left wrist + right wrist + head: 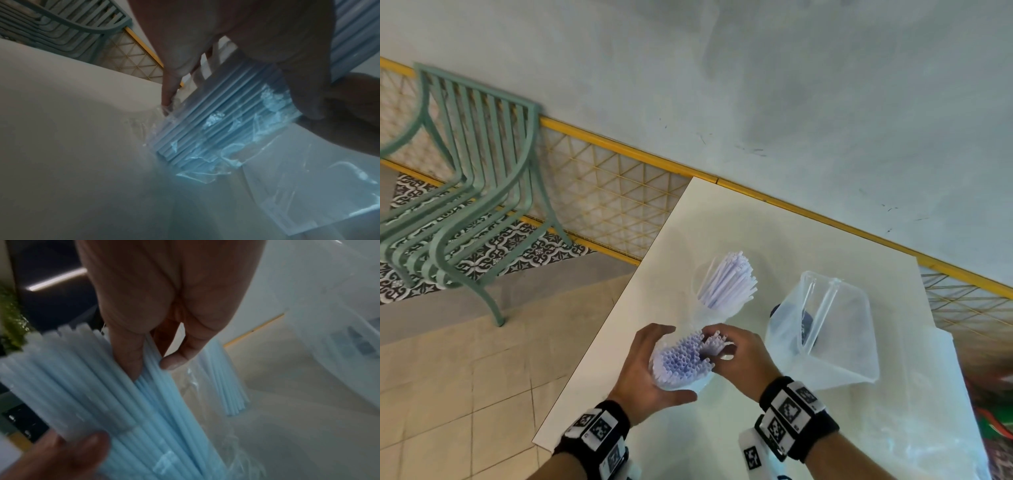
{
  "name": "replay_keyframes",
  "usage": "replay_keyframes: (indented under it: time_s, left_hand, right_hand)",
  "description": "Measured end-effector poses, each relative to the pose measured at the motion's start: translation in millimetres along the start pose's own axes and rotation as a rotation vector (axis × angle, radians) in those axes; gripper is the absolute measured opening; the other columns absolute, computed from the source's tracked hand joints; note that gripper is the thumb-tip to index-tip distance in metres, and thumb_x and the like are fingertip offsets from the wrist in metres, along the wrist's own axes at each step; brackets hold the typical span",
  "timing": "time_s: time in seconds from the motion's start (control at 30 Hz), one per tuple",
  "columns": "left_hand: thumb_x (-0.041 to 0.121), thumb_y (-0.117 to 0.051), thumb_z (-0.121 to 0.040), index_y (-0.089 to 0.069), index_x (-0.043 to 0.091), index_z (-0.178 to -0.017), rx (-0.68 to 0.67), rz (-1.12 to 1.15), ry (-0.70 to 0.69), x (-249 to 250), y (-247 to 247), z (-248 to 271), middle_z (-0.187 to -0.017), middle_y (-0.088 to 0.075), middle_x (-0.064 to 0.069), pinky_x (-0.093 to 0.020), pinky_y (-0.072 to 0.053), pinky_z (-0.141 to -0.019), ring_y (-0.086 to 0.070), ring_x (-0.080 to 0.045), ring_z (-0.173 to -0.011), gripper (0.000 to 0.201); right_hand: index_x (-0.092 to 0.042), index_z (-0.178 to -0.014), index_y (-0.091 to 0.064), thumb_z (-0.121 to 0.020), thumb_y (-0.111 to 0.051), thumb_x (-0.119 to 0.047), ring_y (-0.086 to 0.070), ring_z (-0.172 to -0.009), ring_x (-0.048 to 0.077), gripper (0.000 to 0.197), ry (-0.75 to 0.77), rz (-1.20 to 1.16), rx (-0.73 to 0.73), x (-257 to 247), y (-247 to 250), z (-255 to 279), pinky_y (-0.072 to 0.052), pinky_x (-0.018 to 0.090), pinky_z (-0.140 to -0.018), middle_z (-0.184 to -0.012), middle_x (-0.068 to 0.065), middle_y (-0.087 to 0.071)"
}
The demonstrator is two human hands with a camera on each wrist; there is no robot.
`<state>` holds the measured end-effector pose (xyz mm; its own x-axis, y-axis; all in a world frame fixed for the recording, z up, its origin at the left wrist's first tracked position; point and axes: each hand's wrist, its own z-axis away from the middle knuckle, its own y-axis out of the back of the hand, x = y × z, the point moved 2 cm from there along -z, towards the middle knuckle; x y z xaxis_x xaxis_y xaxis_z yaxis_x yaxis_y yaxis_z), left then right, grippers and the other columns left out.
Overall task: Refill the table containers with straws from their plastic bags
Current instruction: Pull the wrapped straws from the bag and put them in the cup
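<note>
My left hand grips a bundle of pale blue straws upright in its thin clear plastic bag, standing on the white table. In the left wrist view its fingers curl round the bagged straws. My right hand pinches several straws at the open top of the bundle; the right wrist view shows the right hand holding those straws between thumb and fingers. Just behind stands a clear round container full of straws.
A clear rectangular container leans at the right with two clear straws inside. A large crumpled plastic bag covers the table's right side. A green metal chair stands off the left edge, and a wall runs behind.
</note>
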<state>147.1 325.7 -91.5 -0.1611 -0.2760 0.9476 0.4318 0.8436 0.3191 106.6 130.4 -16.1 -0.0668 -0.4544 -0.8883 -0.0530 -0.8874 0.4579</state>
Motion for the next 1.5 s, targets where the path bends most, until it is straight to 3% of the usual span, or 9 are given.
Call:
replay_keyframes:
  time_s: [0.17, 0.27, 0.43, 0.57, 0.73, 1.13, 1.2, 1.3, 1.5]
  left_hand:
    - [0.053, -0.093, -0.044, -0.035, 0.065, -0.119, 0.001, -0.056, -0.016, 8, -9, 4, -0.134, -0.042, 0.016, -0.012, -0.041, -0.098, -0.049, 0.001, -0.12, 0.096]
    - [0.04, -0.093, -0.046, -0.041, 0.062, -0.115, 0.036, -0.07, -0.008, 14, -13, 3, -0.122, -0.053, 0.02, 0.0, -0.038, -0.091, -0.053, 0.013, -0.107, 0.09]
    - [0.021, -0.091, -0.052, -0.052, 0.039, -0.127, 0.015, 0.076, 0.086, 22, -18, 2, -0.119, -0.065, 0.018, -0.016, -0.047, -0.091, -0.061, -0.002, -0.108, 0.086]
    - [0.007, -0.09, -0.059, -0.053, 0.038, -0.109, 0.045, 0.026, 0.128, 26, -22, 2, -0.105, -0.054, 0.05, 0.004, -0.037, -0.08, -0.056, 0.021, -0.095, 0.07]
    - [0.01, -0.087, -0.062, -0.058, 0.041, -0.099, 0.076, 0.024, 0.187, 21, -14, 3, -0.098, -0.063, 0.037, 0.0, -0.043, -0.074, -0.063, 0.009, -0.087, 0.057]
    - [0.004, -0.083, -0.069, -0.066, 0.026, -0.09, 0.106, 0.118, 0.293, 21, -9, -2, -0.077, -0.072, 0.022, -0.004, -0.048, -0.064, -0.067, 0.007, -0.072, 0.034]
    - [0.004, -0.083, -0.07, -0.065, 0.028, -0.089, 0.103, 0.113, 0.289, 22, -7, -1, -0.075, -0.072, 0.024, -0.003, -0.047, -0.063, -0.066, 0.009, -0.072, 0.035]
    - [0.002, -0.082, -0.071, -0.064, 0.028, -0.089, 0.106, 0.112, 0.283, 25, -6, -1, -0.075, -0.07, 0.03, -0.001, -0.046, -0.061, -0.065, 0.011, -0.07, 0.036]
    - [0.001, -0.082, -0.071, -0.066, 0.018, -0.096, 0.114, 0.158, 0.308, 26, -6, 0, -0.076, -0.071, 0.012, -0.003, -0.046, -0.06, -0.066, 0.01, -0.069, 0.034]
  right_hand:
    - [-0.014, -0.101, -0.076, -0.075, -0.082, -0.009, -0.068, -0.078, -0.002, 0.028, 0.024, 0.058, -0.009, 6, -4, 4, -0.051, 0.011, -0.073, -0.092, -0.008, -0.075]
    - [-0.013, -0.101, -0.076, -0.078, -0.077, -0.009, -0.056, -0.082, -0.014, 0.023, 0.14, 0.213, -0.019, -3, -6, 3, -0.04, 0.0, -0.076, -0.094, -0.005, -0.074]
    - [-0.017, -0.102, -0.073, -0.084, -0.062, -0.026, -0.057, -0.09, 0.007, 0.024, 0.229, 0.325, -0.014, -7, -9, -2, -0.036, 0.005, -0.081, -0.099, -0.002, -0.072]
    - [-0.01, -0.107, -0.071, -0.088, -0.063, -0.017, -0.055, -0.097, 0.019, 0.022, 0.197, 0.416, -0.066, 2, -13, -6, -0.038, 0.02, -0.084, -0.105, 0.004, -0.064]
    - [-0.012, -0.107, -0.072, -0.084, -0.072, -0.007, -0.061, -0.087, 0.006, 0.024, 0.145, 0.292, -0.026, -2, -7, -10, -0.042, 0.005, -0.078, -0.1, 0.002, -0.071]
    - [-0.008, -0.093, -0.073, -0.085, -0.07, -0.01, -0.062, -0.078, -0.003, 0.009, 0.024, 0.185, 0.01, -3, 8, -21, -0.046, 0.009, -0.071, -0.081, -0.007, -0.069]
    - [-0.007, -0.098, -0.074, -0.085, -0.07, -0.008, -0.066, -0.083, 0.005, 0.013, 0.041, 0.212, 0.018, -2, 13, -25, -0.053, 0.019, -0.078, -0.089, -0.002, -0.073]
    - [-0.007, -0.095, -0.073, -0.082, -0.072, -0.019, -0.068, -0.082, 0.023, 0.017, 0.036, 0.244, 0.021, 1, 17, -28, -0.055, 0.039, -0.078, -0.087, 0.006, -0.074]
    - [-0.009, -0.097, -0.073, -0.074, -0.07, -0.059, -0.068, -0.078, 0.024, 0.055, -0.032, 0.189, 0.045, -12, 27, -33, -0.057, 0.038, -0.075, -0.086, 0.007, -0.074]
